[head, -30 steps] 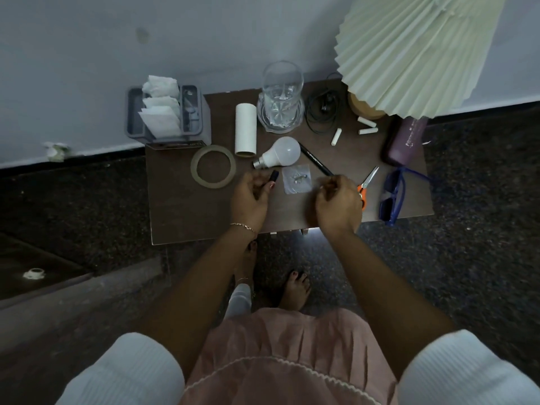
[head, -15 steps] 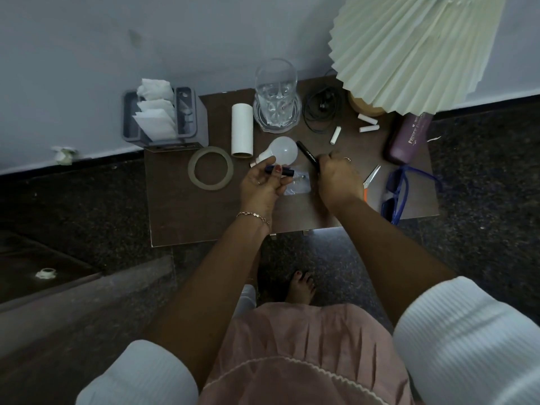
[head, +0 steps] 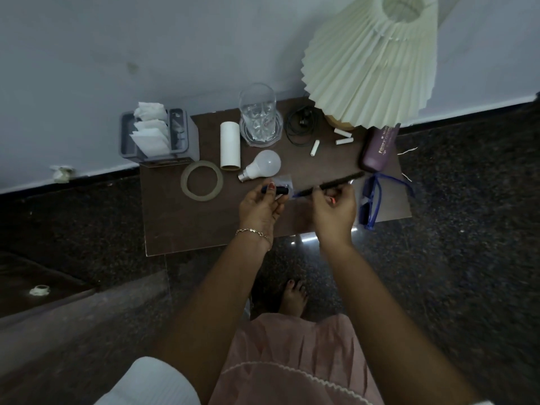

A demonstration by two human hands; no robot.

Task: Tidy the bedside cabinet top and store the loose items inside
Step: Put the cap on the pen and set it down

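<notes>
My left hand [head: 261, 206] pinches a small dark pen cap [head: 279, 190] above the brown cabinet top [head: 187, 223]. My right hand [head: 333, 210] holds a black pen [head: 336, 184], its tip pointing left towards the cap, a short gap between them. On the top lie a white light bulb [head: 263, 167], a tape ring [head: 201, 180], a white cardboard tube [head: 230, 145], a small clear plastic bag [head: 284, 180], three white batteries [head: 314, 147], a coiled black cable [head: 301, 127], blue glasses [head: 371, 200] and a purple case [head: 380, 147].
A glass [head: 258, 115] on a clear coaster stands at the back. A pleated cream lamp shade [head: 377, 59] overhangs the back right corner. A grey organiser with white tissues [head: 152, 135] sits at the back left. Dark speckled floor surrounds the cabinet; my foot [head: 293, 299] is below.
My right hand picked the black pen up off the cabinet top and brought it towards my left hand, which still holds the cap. The view tilted upward.
</notes>
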